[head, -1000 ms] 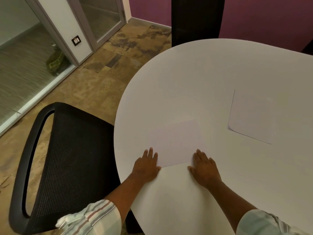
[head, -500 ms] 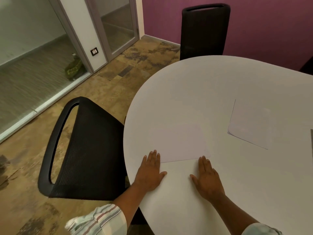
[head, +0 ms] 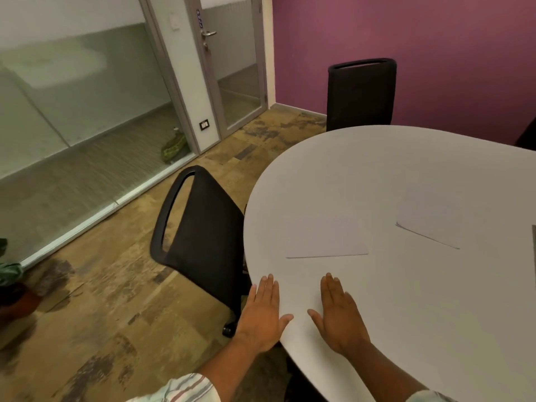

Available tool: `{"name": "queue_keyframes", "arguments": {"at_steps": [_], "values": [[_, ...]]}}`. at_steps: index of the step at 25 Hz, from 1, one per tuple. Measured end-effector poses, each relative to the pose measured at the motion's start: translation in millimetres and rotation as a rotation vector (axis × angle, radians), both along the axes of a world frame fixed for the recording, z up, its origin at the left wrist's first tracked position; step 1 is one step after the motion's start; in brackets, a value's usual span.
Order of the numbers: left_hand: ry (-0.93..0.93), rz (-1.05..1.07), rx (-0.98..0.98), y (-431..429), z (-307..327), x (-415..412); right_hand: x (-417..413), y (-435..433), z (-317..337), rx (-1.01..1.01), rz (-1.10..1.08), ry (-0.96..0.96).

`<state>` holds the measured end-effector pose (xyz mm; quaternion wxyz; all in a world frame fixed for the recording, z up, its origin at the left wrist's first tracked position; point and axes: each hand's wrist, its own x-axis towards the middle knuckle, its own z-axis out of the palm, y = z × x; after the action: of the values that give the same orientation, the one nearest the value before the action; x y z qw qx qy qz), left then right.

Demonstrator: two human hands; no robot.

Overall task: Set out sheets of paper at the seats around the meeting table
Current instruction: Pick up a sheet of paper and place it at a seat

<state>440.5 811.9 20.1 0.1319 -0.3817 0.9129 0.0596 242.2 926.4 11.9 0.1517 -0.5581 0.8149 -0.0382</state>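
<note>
A black chair stands beside the white table. The left hand lies flat and empty over the table's edge, the right hand flat and empty beside it. A sheet of paper lies just beyond the fingertips, untouched; another sheet lies farther right.

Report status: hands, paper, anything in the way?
Left hand and right hand open, flat, clear of paper. Near sheet on the table; second sheet farther right. No obstruction seen.

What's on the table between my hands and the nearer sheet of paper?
Nothing: in the head view, only bare table lies between the left hand, right hand and the nearer sheet.
</note>
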Motion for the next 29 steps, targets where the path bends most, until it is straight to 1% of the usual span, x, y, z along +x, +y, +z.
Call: {"name": "queue_keyframes", "arguments": {"at_steps": [4,8,15,18,24,29], "values": [[0.034,0.090,-0.029,17,19,55,48,1,15,-0.026,0.064,0.007],[0.048,0.209,-0.047,17,27,116,108,-14,22,-0.049,0.191,-0.023],[0.077,0.401,-0.033,-7,25,238,224,-70,19,-0.020,0.561,0.002],[0.069,0.450,-0.038,-33,24,292,274,-111,18,-0.023,0.657,0.011],[0.067,0.464,-0.047,-110,28,383,358,-200,18,-0.042,0.681,0.049],[0.068,0.487,-0.073,-168,27,442,411,-271,25,-0.085,0.588,0.025]]}}
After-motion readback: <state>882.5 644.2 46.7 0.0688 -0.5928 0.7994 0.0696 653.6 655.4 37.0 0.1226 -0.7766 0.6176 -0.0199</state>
